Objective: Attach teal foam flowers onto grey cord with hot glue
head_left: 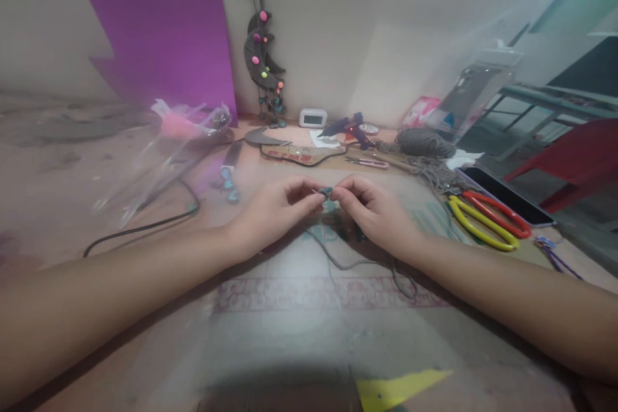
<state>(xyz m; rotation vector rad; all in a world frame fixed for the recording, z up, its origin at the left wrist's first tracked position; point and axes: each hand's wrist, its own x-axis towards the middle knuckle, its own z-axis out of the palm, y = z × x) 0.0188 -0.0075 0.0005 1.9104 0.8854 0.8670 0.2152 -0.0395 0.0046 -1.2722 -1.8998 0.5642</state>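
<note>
In the middle of the head view a small teal bead [327, 192] sits between my fingertips, partly covered by them. My left hand [284, 206] pinches it from one side with thumb and forefinger. From the other side my right hand [371, 209] closes thumb and fingers at its edge. A thin grey cord [345, 266] hangs below the hands and loops on the table under my right wrist. Whether the cord runs through the bead is too small to tell. More teal pieces [229, 187] lie left of my left hand.
Scissors with red and yellow handles [485, 222] and a phone [502, 195] lie right. Behind are grey yarn [425, 143], a glue gun [345, 127], thread snips [369, 162] and a small clock [313, 118]. A crescent-moon hanging [255, 58] leans at the wall; plastic bags [178, 132] sit left.
</note>
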